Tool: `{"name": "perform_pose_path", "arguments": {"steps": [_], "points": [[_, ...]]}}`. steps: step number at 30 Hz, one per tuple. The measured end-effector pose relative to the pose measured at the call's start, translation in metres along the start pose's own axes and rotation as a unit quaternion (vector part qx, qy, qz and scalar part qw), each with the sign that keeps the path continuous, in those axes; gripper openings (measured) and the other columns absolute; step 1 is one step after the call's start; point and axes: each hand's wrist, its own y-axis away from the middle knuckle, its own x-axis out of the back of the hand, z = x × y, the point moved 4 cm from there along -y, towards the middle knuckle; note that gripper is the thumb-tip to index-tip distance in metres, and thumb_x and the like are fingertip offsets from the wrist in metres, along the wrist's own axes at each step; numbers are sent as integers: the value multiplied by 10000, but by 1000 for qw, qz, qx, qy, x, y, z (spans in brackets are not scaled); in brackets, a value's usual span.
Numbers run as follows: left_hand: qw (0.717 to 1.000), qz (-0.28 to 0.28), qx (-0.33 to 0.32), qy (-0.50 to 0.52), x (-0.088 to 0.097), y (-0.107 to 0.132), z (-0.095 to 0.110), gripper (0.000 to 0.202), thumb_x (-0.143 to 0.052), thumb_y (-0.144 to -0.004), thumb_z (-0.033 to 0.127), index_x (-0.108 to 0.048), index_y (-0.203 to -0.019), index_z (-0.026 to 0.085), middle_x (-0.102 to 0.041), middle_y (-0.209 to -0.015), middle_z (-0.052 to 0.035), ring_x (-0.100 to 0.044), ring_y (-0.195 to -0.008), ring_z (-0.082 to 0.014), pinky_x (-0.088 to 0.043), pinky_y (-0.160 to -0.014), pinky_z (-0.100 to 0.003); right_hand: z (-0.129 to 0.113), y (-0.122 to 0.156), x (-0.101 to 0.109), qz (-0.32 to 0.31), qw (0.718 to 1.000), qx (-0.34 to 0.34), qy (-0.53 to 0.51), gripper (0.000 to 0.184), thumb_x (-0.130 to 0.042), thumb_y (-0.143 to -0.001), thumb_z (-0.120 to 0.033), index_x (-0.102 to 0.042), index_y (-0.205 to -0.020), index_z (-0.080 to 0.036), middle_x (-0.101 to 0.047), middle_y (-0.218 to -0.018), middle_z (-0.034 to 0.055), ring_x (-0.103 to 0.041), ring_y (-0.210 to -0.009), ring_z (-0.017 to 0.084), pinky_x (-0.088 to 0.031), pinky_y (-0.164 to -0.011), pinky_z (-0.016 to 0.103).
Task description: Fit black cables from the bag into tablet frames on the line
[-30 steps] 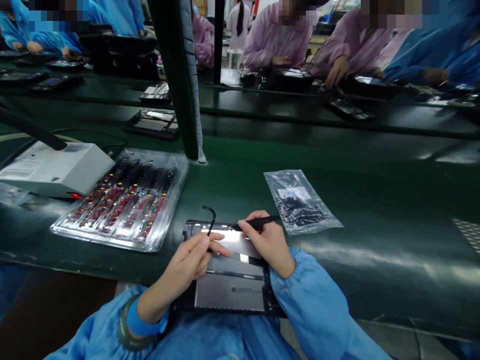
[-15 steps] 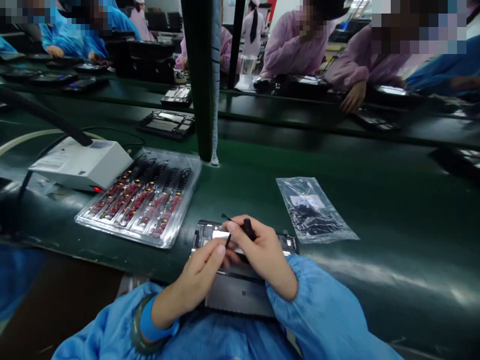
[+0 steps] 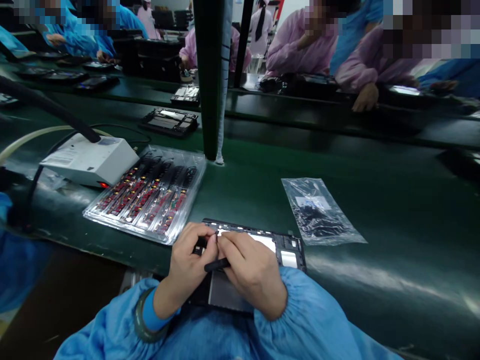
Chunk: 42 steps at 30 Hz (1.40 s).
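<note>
An opened tablet housing (image 3: 288, 257), black with silver-white panels, lies in front of me under both hands. My left hand (image 3: 189, 257) is closed in a pinch at its upper left part, on a small dark piece mostly hidden by the fingertips. My right hand (image 3: 253, 272) meets it there, thumb and fingers pressed together. A slim black tool (image 3: 216, 265) is tucked in my right hand, its blunt end sticking out toward the left palm. The tool's other end is hidden.
A clear tray (image 3: 146, 200) of small red-and-black circuit boards lies left, beside a white box (image 3: 90, 157) with a red light. A plastic bag (image 3: 318, 215) of black parts lies right. A green post (image 3: 208, 85) rises ahead. Co-workers sit across the bench with more housings (image 3: 170, 121).
My hands have come together at the housing's upper left. The black tool has swung from pointing up above my right hand to lying low between the hands. The view has shifted slightly.
</note>
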Motion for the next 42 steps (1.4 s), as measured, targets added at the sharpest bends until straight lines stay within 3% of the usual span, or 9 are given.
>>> {"name": "perform_pose_path", "arguments": {"steps": [4, 7, 9, 11, 15, 18, 25, 32, 42], "points": [[997, -45, 52, 27, 1, -2, -2, 119, -545, -809, 161, -576, -700, 198, -582, -664, 8, -565, -655, -138, -429, -618, -245, 13, 2, -3, -25, 977, -112, -179, 193, -469, -923, -192, -637, -830, -175, -681, -789, 63, -626, -736, 172, -479, -649, 270], [996, -62, 59, 11, 13, -13, -11, 117, -529, -825, 177, -563, -713, 194, -567, -651, 13, -557, -620, -131, -430, -588, -239, 42, 11, 4, -8, 894, -300, -332, 193, -551, -894, -324, -650, -801, -188, -682, -682, 20, -532, -509, 115, -409, -476, 229], [996, -35, -13, -78, 30, -26, -18, 107, -524, -825, 167, -560, -726, 189, -577, -681, -2, -566, -659, -147, -448, -638, -265, 65, 22, 18, 62, 824, -405, -392, 252, -603, -852, -425, -663, -827, -182, -664, -632, 6, -394, -388, 76, -301, -373, 212], [962, -7, -127, -242, 48, -40, -22, 109, -535, -821, 177, -571, -718, 182, -578, -683, -24, -556, -684, -182, -451, -690, -324, 85, 33, 37, 136, 803, -445, -372, 297, -613, -836, -466, -675, -880, -178, -648, -649, 5, -358, -379, 68, -274, -360, 210], [817, -110, -220, -522, 63, -51, -28, 129, -551, -824, 163, -641, -733, 179, -592, -745, -77, -548, -807, -275, -441, -832, -474, 96, 44, 58, 106, 934, -323, -112, 210, -541, -909, -322, -684, -1006, -204, -691, -858, 42, -618, -694, 155, -480, -620, 269], [783, -183, -242, -544, 57, -42, -16, 160, -528, -815, 88, -676, -831, 145, -607, -833, -107, -555, -901, -290, -408, -944, -516, 82, 47, 41, 28, 986, -153, 55, 266, -463, -919, -135, -650, -1102, -178, -704, -948, 53, -646, -833, 165, -482, -734, 268], [874, -225, -285, -323, -1, -27, 4, 177, -482, -928, 222, -616, -1009, 139, -625, -1021, -87, -567, -1025, -211, -386, -1034, -476, 62, 51, -1, -116, 960, -10, 254, 293, -497, -837, -35, -647, -1087, -54, -669, -843, 99, -579, -710, 207, -410, -584, 314], [854, -333, -341, -209, -60, -18, -12, 139, -477, -931, 215, -584, -903, 131, -618, -1084, -85, -562, -1036, -196, -428, -1012, -419, 56, 49, 0, -140, 950, -9, 279, 295, -577, -805, -63, -641, -1093, -56, -647, -843, 97, -540, -703, 201, -349, -530, 312], [821, -354, -398, -205, -69, -20, -9, 136, -494, -929, 172, -586, -1017, 126, -621, -1214, -65, -545, -1051, -216, -471, -899, -361, 44, 38, -3, -161, 933, -12, 322, 198, -526, -845, -61, -669, -983, -68, -600, -725, 70, -523, -659, 199, -344, -511, 305]]}}
